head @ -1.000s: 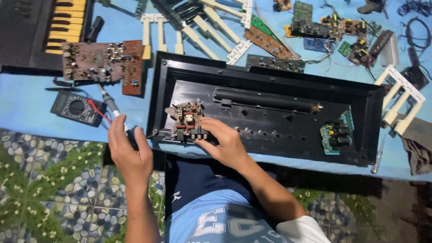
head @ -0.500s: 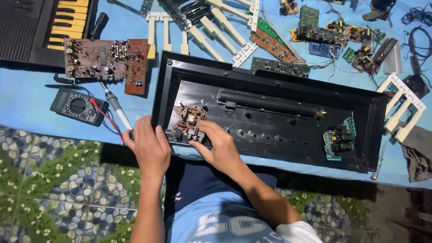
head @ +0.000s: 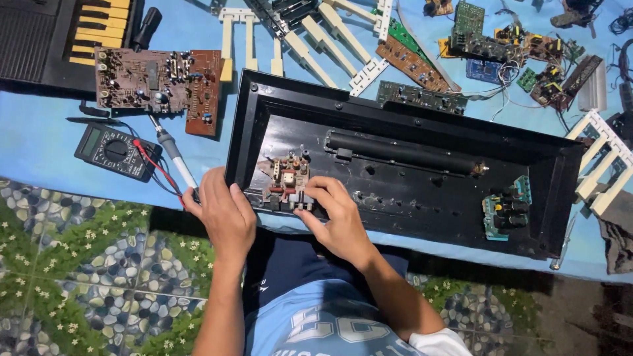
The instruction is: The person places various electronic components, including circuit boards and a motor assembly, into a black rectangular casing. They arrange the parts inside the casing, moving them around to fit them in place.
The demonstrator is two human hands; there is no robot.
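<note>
So my left hand [head: 224,214] has come in over the last second. It was out to the left, over by the soldering iron, and now it's clamped on the lower left corner of the long black plastic keyboard shell [head: 409,118], fingers curled over the rim, steadying it. My right hand [head: 336,221] hasn't really gone anywhere; it's pinched narrow on the front edge of the small brown circuit board with the square cream part in the middle [head: 288,183], which sits inside the shell at its lower left, just left of centre in the frame. I can't tell if the board is loose yet or still fixed in.

With both hands now at that one corner, I'd say I'm about ready to work the board free, one hand bracing and the other tugging.

Further out: the grey-handled soldering iron [head: 173,151] lies just above my left hand, next to the black multimeter with red and black leads [head: 112,150]. Above those is the big brown circuit board [head: 158,82]. There's a small green board with black knobs [head: 504,214] at the right end of the shell. The blue cloth [head: 39,145] everything sits on also has cream key strips [head: 310,39] up top.
</note>
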